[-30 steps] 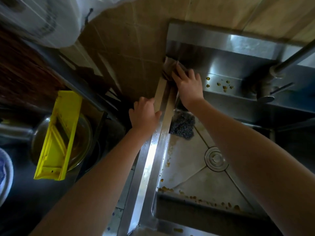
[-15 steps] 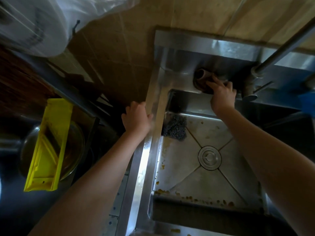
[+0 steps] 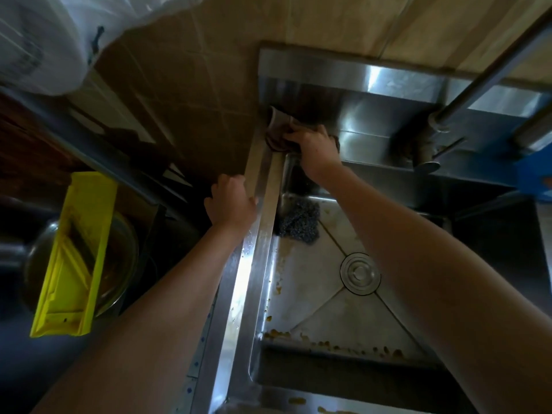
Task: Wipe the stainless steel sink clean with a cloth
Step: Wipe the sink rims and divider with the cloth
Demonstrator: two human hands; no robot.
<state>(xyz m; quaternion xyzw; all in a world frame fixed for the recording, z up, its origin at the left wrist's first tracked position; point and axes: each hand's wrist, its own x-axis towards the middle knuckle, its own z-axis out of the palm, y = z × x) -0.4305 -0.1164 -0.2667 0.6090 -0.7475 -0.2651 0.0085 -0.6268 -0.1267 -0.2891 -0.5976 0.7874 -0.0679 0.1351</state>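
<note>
Both our arms reach forward. Left hand (image 3: 231, 201) curls its fingers over the sink rim (image 3: 249, 264), near the steel scourer (image 3: 298, 218) in the basin. Further out, right hand (image 3: 316, 147), fingers bent, grips the cloth (image 3: 276, 130) bunched on the sink's far-left corner.

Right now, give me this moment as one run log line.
step: wiping sink back-left corner | right hand: holds cloth on rim | left hand: grips sink edge | pending: scrubber, food bits in basin
</note>
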